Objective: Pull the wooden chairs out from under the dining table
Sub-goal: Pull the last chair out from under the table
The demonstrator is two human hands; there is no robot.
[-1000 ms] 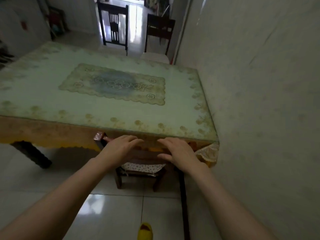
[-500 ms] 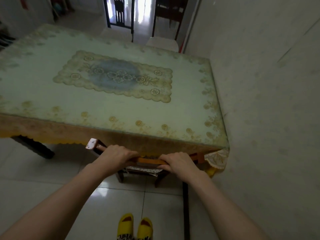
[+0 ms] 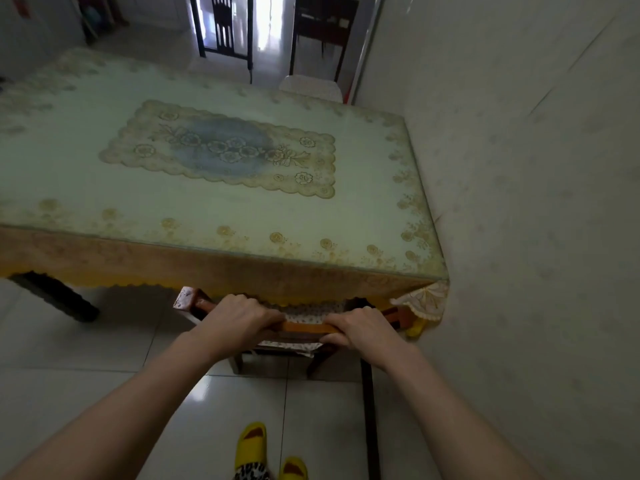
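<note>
A wooden chair (image 3: 304,328) with a patterned seat cushion stands partly under the near edge of the dining table (image 3: 221,258), close to the right wall. My left hand (image 3: 239,318) is closed over the left part of its orange-brown top rail. My right hand (image 3: 363,329) grips the right part of the same rail. The seat front and front legs are hidden under the yellow-fringed tablecloth. Two dark wooden chairs (image 3: 225,32) (image 3: 323,29) stand clear of the table at its far side.
A pale wall (image 3: 519,202) runs along the table's right side. A dark table leg (image 3: 55,299) stands at the left. A dark floor strip (image 3: 369,410) lies by the wall. My feet in yellow slippers (image 3: 251,445) are on white tiles behind the chair.
My hands went from resting open on the chair rail to gripping it. The chair has come a little way toward me, showing more of its cushion, and my feet have come into view.
</note>
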